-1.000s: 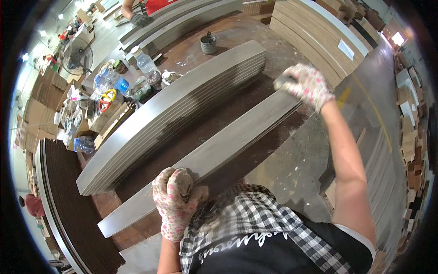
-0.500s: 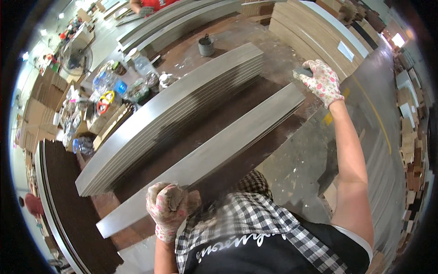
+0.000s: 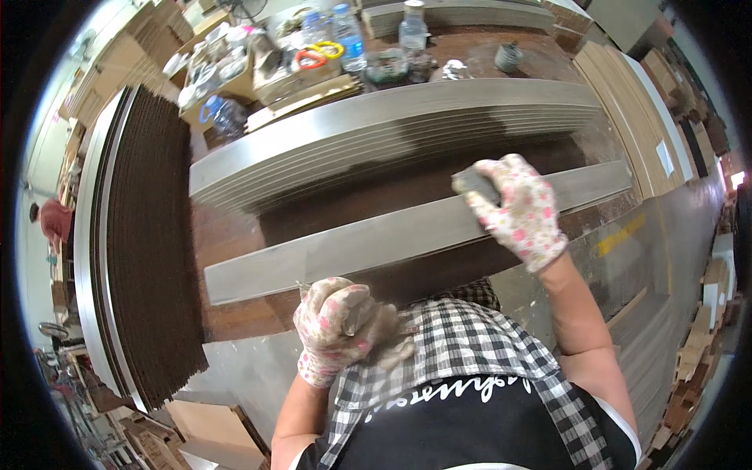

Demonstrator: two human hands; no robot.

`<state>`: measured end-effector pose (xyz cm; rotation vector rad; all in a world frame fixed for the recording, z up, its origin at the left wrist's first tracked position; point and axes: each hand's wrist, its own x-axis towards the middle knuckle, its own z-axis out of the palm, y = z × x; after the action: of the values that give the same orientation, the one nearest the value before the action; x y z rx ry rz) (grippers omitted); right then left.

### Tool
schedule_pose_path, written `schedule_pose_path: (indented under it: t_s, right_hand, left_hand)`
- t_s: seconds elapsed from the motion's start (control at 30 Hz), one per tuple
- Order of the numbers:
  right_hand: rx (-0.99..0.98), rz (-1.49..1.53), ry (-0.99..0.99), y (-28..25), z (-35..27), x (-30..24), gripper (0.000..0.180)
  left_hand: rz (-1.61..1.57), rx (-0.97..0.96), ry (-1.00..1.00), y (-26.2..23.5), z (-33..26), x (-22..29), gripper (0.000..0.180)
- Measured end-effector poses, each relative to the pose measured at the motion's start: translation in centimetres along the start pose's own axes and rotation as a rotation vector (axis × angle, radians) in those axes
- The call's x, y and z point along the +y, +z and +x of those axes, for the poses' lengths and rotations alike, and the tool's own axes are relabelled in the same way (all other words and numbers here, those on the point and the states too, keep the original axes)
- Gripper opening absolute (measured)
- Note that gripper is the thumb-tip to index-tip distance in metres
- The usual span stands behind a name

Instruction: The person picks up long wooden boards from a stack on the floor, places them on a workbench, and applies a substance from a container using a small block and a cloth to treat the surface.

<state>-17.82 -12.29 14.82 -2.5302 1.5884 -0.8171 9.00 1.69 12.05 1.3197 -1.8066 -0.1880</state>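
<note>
My right hand [image 3: 521,207], in a white floral glove, grips a small dark grey sanding block [image 3: 475,185] over the right half of a long grey board [image 3: 352,241]. Whether the block touches the board, I cannot tell. The board lies lengthwise across the brown table in front of me, with at least one more under its near edge. Closed near the board's left part, my left hand [image 3: 333,325], gloved alike, holds what looks like a crumpled greyish rag [image 3: 388,341], blurred by motion. Beyond lies a stack of slightly curved grey boards [image 3: 392,113].
At left stands a tall stack of dark-edged boards [image 3: 153,235]. Bottles [image 3: 347,37], orange-and-yellow scissors [image 3: 317,55], a carton of clutter [image 3: 219,78] and a grey cup [image 3: 508,57] sit along the far side. Brown panels [image 3: 623,110] are stacked at right. A person [image 3: 56,219] is far left.
My right hand has come from beyond the board's right end back over the board with the block. The left hand stays closed near the board. The view has turned left.
</note>
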Motion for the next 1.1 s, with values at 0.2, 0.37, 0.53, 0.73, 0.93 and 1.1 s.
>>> schedule_pose_path:
  t_s: [0.2,0.37,0.53,0.73,0.93,1.1]
  right_hand:
    - [-0.097,0.179,-0.324,8.7,3.6,-16.6,0.026]
    - [-0.151,0.288,-0.497,11.9,4.9,-25.5,0.040]
    - [0.087,0.440,-0.537,9.0,0.7,-20.2,0.050]
    - [0.210,0.102,-0.227,5.1,-7.0,-10.0,0.046]
    - [0.430,-0.148,0.036,0.0,-10.3,2.5,0.043]
    - [0.516,-0.200,0.367,-5.0,-12.8,16.4,0.044]
  left_hand:
    - [0.038,0.087,-0.098,-6.0,-4.4,-3.3,0.042]
    - [0.058,0.090,-0.140,-9.0,-6.7,-5.1,0.039]
    - [-0.106,0.140,-0.145,-9.1,-6.9,-6.3,0.037]
    - [-0.286,0.025,-0.032,-5.6,-2.7,-4.2,0.030]
    - [-0.334,-0.104,0.071,1.1,2.0,0.4,0.040]
    - [-0.367,-0.223,0.038,6.7,4.2,4.4,0.042]
